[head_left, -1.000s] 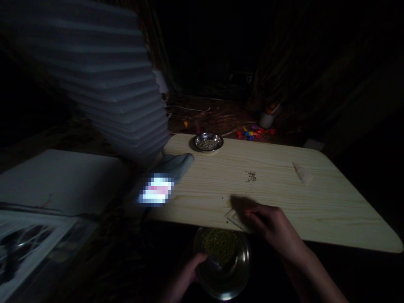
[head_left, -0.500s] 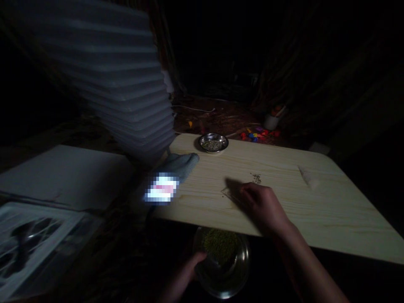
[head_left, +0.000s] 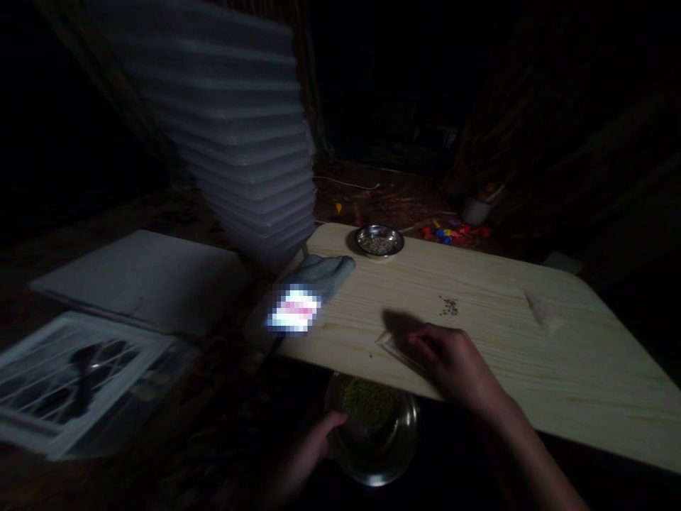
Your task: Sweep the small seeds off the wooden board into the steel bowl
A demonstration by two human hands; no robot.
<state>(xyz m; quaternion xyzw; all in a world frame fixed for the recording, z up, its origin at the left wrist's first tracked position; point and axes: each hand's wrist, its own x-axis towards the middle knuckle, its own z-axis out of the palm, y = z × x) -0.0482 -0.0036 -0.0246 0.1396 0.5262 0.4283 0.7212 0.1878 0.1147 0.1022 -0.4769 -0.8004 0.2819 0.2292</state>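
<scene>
My left hand grips the rim of a steel bowl, its thumb over the inside. Green mung beans lie in the bowl, which is tilted below the table's near edge. Above the tabletop, my right hand is closed, fingertips pinched together. From under it a thin, clear-looking piece juts left along the wood; its kind is hard to make out. A dark speck lies left of it, near the edge. Beyond the hand is a small scatter of beans.
On the wooden table stand a second steel bowl with pale bits inside, a grey cloth and a bright blurred screen. A pale object lies at right. Left are a ridged white stack and a white crate.
The view has swung left, so the table appears farther right. My right hand has come slightly nearer the table's near edge, and the speck sits closer to it. My left hand still holds the bowl.
</scene>
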